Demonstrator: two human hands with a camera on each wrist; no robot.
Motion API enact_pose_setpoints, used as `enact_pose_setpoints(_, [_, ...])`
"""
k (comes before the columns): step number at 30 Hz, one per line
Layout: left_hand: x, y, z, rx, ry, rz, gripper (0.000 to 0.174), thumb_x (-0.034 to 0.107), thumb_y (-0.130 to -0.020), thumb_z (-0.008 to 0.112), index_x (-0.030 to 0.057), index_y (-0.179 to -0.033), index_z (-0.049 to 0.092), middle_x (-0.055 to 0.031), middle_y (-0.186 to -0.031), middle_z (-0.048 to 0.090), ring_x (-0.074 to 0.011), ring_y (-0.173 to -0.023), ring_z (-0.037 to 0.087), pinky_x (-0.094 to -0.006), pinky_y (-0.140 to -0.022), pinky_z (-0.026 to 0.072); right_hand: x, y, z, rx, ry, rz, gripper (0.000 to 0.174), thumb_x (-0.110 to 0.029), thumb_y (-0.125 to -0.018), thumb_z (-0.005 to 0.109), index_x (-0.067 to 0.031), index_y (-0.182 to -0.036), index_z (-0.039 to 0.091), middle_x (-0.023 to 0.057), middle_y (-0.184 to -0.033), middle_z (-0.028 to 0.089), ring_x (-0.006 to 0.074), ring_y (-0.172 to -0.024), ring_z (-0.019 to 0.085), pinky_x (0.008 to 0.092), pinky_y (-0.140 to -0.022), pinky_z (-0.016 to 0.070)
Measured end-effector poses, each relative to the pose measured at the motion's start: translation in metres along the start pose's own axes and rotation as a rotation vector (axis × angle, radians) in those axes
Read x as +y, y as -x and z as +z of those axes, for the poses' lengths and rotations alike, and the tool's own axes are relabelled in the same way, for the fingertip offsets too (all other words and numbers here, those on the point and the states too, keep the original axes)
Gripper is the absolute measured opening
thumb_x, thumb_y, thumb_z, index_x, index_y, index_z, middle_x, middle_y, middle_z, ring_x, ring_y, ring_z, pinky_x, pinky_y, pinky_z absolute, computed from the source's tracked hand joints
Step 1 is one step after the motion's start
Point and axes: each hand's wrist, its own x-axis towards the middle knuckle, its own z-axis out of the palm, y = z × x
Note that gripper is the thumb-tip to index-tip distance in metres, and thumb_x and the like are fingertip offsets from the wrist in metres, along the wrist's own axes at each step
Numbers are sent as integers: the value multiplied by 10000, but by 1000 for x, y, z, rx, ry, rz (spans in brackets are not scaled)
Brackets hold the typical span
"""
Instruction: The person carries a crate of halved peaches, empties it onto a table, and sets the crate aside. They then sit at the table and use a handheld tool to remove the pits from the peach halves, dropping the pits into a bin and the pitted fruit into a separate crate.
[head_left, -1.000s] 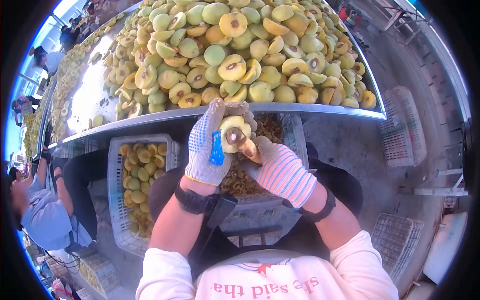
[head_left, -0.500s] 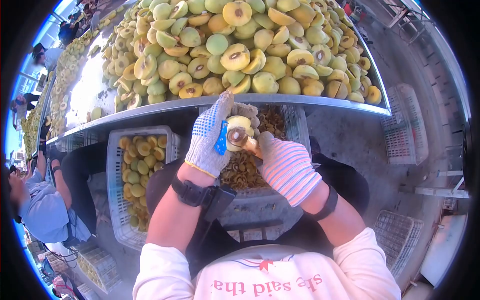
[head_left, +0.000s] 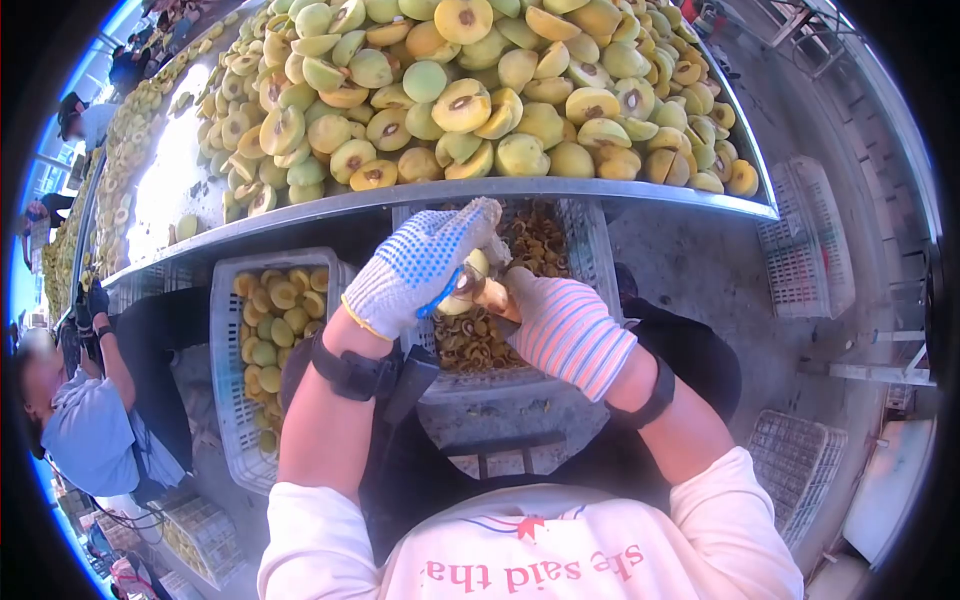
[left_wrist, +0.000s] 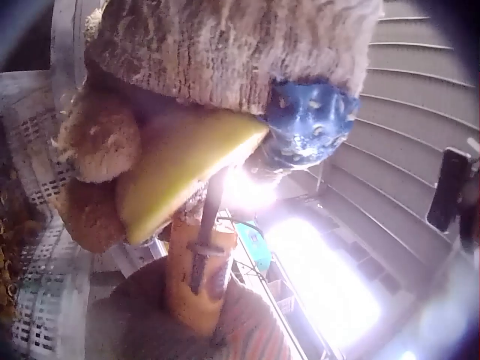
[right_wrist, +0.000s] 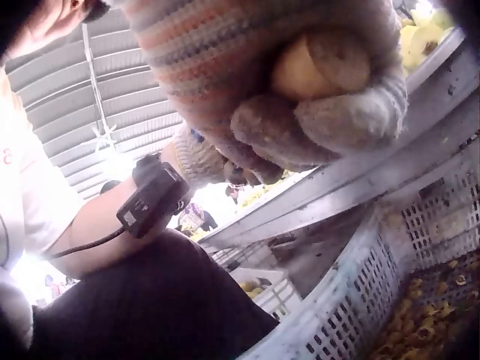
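In the head view my gloved left hand (head_left: 410, 265), in a knit glove with blue dots, grips a halved yellow-green fruit (left_wrist: 187, 161). My right hand (head_left: 577, 332), in a striped glove, holds a pitting tool by its short wooden handle (left_wrist: 196, 281). The tool's thin metal shank (left_wrist: 215, 196) reaches the cut face of the fruit in the left wrist view. A blue wrap (left_wrist: 311, 124) covers part of the left glove near the fruit. In the right wrist view, the right fingers curl round the handle, whose butt end shows; the fruit is hidden there.
A metal-rimmed table (head_left: 440, 192) heaped with halved fruits (head_left: 465, 105) stands in front. Beneath my hands is a crate (head_left: 590, 255) of brown scraps. A white crate (head_left: 225, 350) of fruit halves stands left; another person (head_left: 90, 430) sits beyond it.
My left hand has rolled over so its dotted back faces up, and the fruit's cut face has turned mostly out of sight. The right hand stays close, still holding the tool at the fruit.
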Motion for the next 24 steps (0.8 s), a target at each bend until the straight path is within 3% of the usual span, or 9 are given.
enact_pose_setpoints(2, [-8, 0, 8, 76, 383, -197, 413, 324, -1039, 434, -32, -1124, 626, -96, -965, 695, -213, -895, 649, -327, -890, 493, -1, -2, -8, -28, -26, 8, 311, -271, -853, 657, -18, -1007, 560, 221, -851, 679, 400, -850, 663, 474, -719, 523])
enact_pose_setpoints(5, [14, 2, 28, 492, 719, -227, 393, 311, -1025, 454, -18, -1130, 642, -117, -1067, 688, -221, -994, 641, -337, -907, 483, 15, -9, 6, 164, -446, 7, 333, -278, -857, 661, -9, -1032, 573, 227, -835, 673, 416, -851, 659, 456, -738, 525])
enact_pose_setpoints(8, [16, 4, 21, 391, 224, -151, 366, 292, -991, 508, -16, -1141, 636, -149, -1124, 672, -236, -1019, 636, -344, -913, 478, 8, -3, 24, 135, -603, -108, 363, -276, -856, 670, 7, -1063, 581, 207, -800, 670, 422, -820, 654, 436, -755, 523])
enact_pose_setpoints(9, [8, 2, 8, 232, 66, -57, 335, 222, -941, 577, -16, -1175, 612, -167, -1115, 669, -262, -1006, 648, -361, -894, 493, 6, -2, 26, 160, -692, -238, 369, -251, -849, 682, 18, -1076, 574, 136, -738, 657, 326, -693, 658, 385, -666, 528])
enact_pose_setpoints(10, [9, 7, -1, 249, -515, 201, 289, 156, -922, 605, -17, -1153, 618, -156, -1041, 684, -270, -958, 665, -369, -849, 515, 4, -1, 19, 22, -757, -163, 359, -251, -849, 686, 16, -1061, 574, 117, -714, 645, 283, -639, 639, 363, -608, 512])
enact_pose_setpoints(12, [3, -1, -7, 163, -293, 168, 265, 130, -932, 607, -7, -1159, 617, -162, -1020, 678, -296, -938, 667, -366, -826, 533, -4, 4, -12, -247, -874, -8, 342, -251, -849, 695, 13, -1030, 574, 79, -664, 620, 197, -531, 602, 319, -493, 479])
enact_pose_setpoints(18, [26, -7, 41, 707, 1091, -225, 298, 227, -1016, 517, -24, -1099, 654, -111, -973, 702, -163, -848, 682, -309, -750, 564, -7, 9, 1, -370, -1384, 67, 219, -249, -860, 695, -52, -857, 599, 29, -560, 544, 106, -384, 477, 248, -347, 339])
enact_pose_setpoints(22, [21, -11, 23, 644, 1130, -487, 361, 284, -1023, 501, -33, -1103, 654, -118, -975, 693, -168, -884, 675, -290, -748, 562, -8, 5, 0, -437, -1553, 137, 219, -236, -849, 701, -47, -823, 593, 39, -548, 534, 126, -371, 473, 258, -347, 352])
enact_pose_setpoints(24, [22, -8, 24, 598, 1124, -303, 374, 304, -1021, 500, -34, -1077, 649, -120, -968, 694, -169, -869, 678, -285, -745, 560, -10, 8, -7, -417, -1518, 94, 217, -230, -846, 700, -48, -811, 587, 38, -543, 527, 131, -367, 470, 264, -347, 361])
